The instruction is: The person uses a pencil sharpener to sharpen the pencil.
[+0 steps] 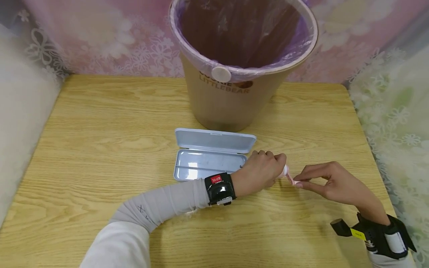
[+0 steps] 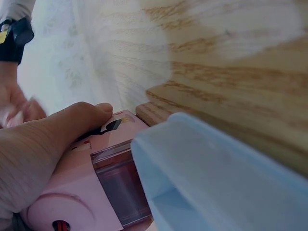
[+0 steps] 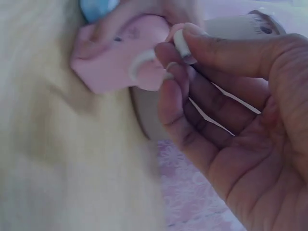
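Note:
My left hand point(image 1: 259, 169) grips a pink crank pencil sharpener point(image 2: 79, 192), mostly hidden under the hand in the head view. Its clear shavings drawer point(image 2: 122, 185) shows in the left wrist view, beside a round front piece with something red and black in its middle. My right hand point(image 1: 338, 182) pinches the small white knob point(image 3: 182, 44) of the sharpener's crank between thumb and fingertips. Just left of the left hand, a light blue pencil case point(image 1: 216, 140) lies with its lid raised; the left hand and wrist overlap its right end.
Behind the pencil case stands a tall beige bin point(image 1: 228, 106) lined with a purple bag point(image 1: 298, 48). Everything stands on a wood-grain table point(image 1: 100, 149). Flowered pink cloth point(image 1: 134, 44) hangs behind it, with pale patterned cloth point(image 1: 402, 111) on the right.

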Motion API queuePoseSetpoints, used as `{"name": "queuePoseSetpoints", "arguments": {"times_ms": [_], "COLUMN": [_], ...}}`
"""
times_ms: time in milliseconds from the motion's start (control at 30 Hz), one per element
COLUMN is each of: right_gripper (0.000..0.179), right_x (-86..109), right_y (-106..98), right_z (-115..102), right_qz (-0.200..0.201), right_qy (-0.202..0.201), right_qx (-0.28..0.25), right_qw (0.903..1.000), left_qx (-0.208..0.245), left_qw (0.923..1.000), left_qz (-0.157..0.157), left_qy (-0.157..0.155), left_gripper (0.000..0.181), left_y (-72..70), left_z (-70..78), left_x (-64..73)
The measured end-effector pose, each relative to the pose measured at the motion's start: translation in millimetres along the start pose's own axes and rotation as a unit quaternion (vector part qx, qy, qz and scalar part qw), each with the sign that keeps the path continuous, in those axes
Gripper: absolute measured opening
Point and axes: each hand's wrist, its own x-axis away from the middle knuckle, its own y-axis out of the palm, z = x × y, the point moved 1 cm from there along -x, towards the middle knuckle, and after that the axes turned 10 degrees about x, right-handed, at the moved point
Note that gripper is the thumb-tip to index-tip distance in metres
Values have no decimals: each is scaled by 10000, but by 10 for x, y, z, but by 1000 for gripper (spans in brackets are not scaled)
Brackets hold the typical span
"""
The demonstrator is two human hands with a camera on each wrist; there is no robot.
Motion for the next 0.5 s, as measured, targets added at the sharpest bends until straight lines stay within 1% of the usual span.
{"name": "queuePoseSetpoints", "arguments": {"times_ms": [100,200,267,333,367,467,500], "right_gripper": [47,46,42,38,36,28,27], "right_x": [-59,-133,-207,-278,-309,-343,-341], "right_y": [-114,-178,-187,-180,-168,-102,-68], "right_z": [-11,-8,1,28,51,142,184], "right_qz": [221,508,727,826,849,867,862], "right_qy": [-81,73,277,529,617,935,974], "right_qx": [184,633,1035,1461,1570,1712,1754], "right_qw": [9996,9967,9916,9844,9820,9769,9759], "left_qx": [75,102,104,102,122,119,111], "left_qw": [9999,9997,9992,9991,9991,9996,9997], "left_qz": [-71,-232,-392,-410,-398,-263,-212], "left_qy": [7,19,0,-36,-54,-62,-54], "left_gripper": [16,26,34,36,38,37,36], "left_y": [-12,-31,-41,-43,-39,-20,-16], "left_z": [-4,-10,-21,-27,-27,-13,-7], "left_x": [-4,-6,1,5,6,3,2]}}
